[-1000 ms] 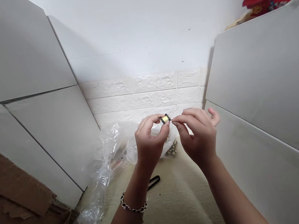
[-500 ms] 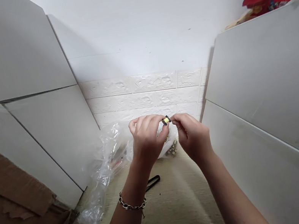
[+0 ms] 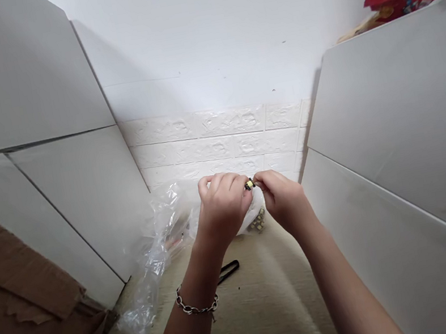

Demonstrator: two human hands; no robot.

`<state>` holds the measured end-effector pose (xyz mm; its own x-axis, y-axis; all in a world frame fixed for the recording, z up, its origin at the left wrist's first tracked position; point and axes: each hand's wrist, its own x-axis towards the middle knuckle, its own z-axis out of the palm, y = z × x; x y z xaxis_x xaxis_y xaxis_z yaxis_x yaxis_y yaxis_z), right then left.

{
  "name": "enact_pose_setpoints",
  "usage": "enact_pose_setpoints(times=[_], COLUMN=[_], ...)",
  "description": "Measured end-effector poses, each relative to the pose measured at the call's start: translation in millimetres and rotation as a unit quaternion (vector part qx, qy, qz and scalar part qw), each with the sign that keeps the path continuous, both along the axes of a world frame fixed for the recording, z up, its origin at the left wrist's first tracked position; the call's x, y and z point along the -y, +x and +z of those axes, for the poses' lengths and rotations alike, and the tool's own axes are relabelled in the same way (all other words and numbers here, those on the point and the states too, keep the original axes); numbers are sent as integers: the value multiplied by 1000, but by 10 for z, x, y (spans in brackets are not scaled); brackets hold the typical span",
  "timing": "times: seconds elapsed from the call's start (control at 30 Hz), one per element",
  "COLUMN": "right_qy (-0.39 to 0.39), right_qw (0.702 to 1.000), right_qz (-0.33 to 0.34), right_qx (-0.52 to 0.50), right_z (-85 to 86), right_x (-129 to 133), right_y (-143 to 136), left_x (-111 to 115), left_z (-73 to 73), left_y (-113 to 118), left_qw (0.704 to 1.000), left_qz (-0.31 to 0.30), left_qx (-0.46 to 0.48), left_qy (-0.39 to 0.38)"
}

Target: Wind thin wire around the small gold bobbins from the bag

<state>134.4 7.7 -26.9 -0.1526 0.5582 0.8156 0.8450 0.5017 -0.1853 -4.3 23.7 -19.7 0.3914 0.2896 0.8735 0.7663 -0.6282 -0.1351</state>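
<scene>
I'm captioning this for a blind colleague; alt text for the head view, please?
The left hand holds a small yellow-and-black part, the right hand pinched close at its side. Beyond them lie clear plastic and similar small parts; a black looped object lies nearer on the pale surface.

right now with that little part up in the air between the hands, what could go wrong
The small yellow-and-black part sits at the fingertips of the left hand, so it could slip. The right hand is right at its other end, and an uneven push or tug there might twist it. If dropped, it could be hard to pick out near the similar small pieces and crumpled clear plastic.
</scene>
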Motion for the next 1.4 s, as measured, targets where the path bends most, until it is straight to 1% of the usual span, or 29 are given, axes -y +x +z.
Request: enact_pose_setpoints(times=[0.1, 0.2, 0.3, 0.4, 0.43, 0.47, 0.5, 0.53, 0.57, 0.63, 0.67, 0.7, 0.77, 0.83, 1.03, 1.1, 1.17, 1.3, 1.4], right_qy=[-17, -18, -10, 4, 10, 17, 24, 30, 37, 51, 57, 63, 73, 80, 82, 81, 83, 86, 86], right_qw=[1000, 1000, 1000, 999, 999, 999, 999, 998, 998, 997, 997, 996, 996, 995, 994, 994, 993, 993, 994], right_qz=[6, 11, 14, 18, 19, 18, 15, 11, 6, -5, -11, -16, -22, -26, -43, -48, -51, -58, -70], right_qx=[-8, -16, -22, -32, -35, -39, -44, -47, -50, -54, -56, -57, -56, -54, -61, -63, -63, -51, -17], right_z=[4, 9, 13, 18, 21, 27, 35, 45, 57, 84, 97, 108, 124, 133, 138, 130, 118, 93, 81], right_x=[-10, -6, 7, 19, 25, 32, 41, 53, 69, 109, 131, 153, 192, 217, 205, 188, 174, 156, 145], right_y=[5, 9, 5, -6, -10, -14, -17, -19, -21, -24, -25, -26, -30, -35, -46, -46, -45, -36, -24], left_x=[-33, -55, -63, -62, -62, -62, -63, -63, -63, -60, -56, -50, -33, -14, 3, -5, -11, 1, 19], left_z=[-14, -12, 10, 29, 30, 28, 23, 17, 9, -3, -6, -7, -2, 1, -46, -60, -62, -42, -29], left_y=[-4, -6, -15, -23, -22, -17, -9, 3, 17, 48, 62, 75, 91, 102, 147, 165, 178, 196, 207], left_qw=[999, 992, 973, 953, 942, 924, 897, 859, 811, 704, 656, 617, 557, 508, 355, 324, 310, 307, 309], left_qz=[-12, -52, -104, -152, -173, -196, -222, -251, -282, -347, -376, -401, -438, -459, -469, -474, -474, -465, -456], left_qx=[8, 42, 78, 121, 143, 170, 202, 235, 266, 309, 322, 333, 354, 375, 449, 453, 457, 468, 476], left_qy=[-34, -111, -190, -231, -250, -280, -324, -379, -439, -538, -569, -589, -611, -625, -673, -682, -686, -686, -685])
